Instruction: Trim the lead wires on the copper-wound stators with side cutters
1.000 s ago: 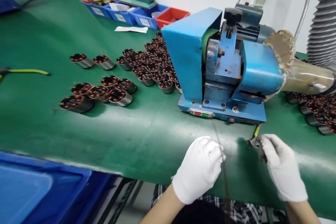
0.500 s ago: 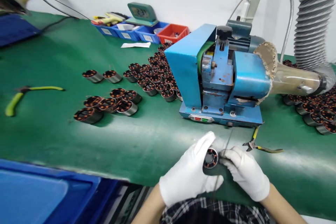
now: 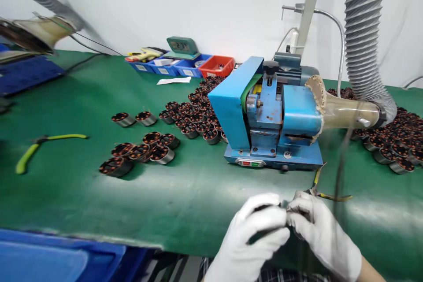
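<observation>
My left hand, in a white glove, is closed round a small dark motor stator just above the bench's near edge; the fingers hide most of it. My right hand, also gloved, meets it from the right, fingertips pinched together against the stator's end. What they pinch is hidden. A thin dark blurred wire rises in front of the right hand. Yellow-handled pliers lie on the green mat just beyond my right hand.
A blue bench machine stands right behind my hands, with a clear nozzle and grey ribbed hose on its right. Several copper-wound stators lie left of it, more at far right. Green-handled pliers lie at left; bins at the back.
My right hand let go of the pliers and came left to the stator in my left hand. The stator's open end is now covered by fingers. The view tilted up.
</observation>
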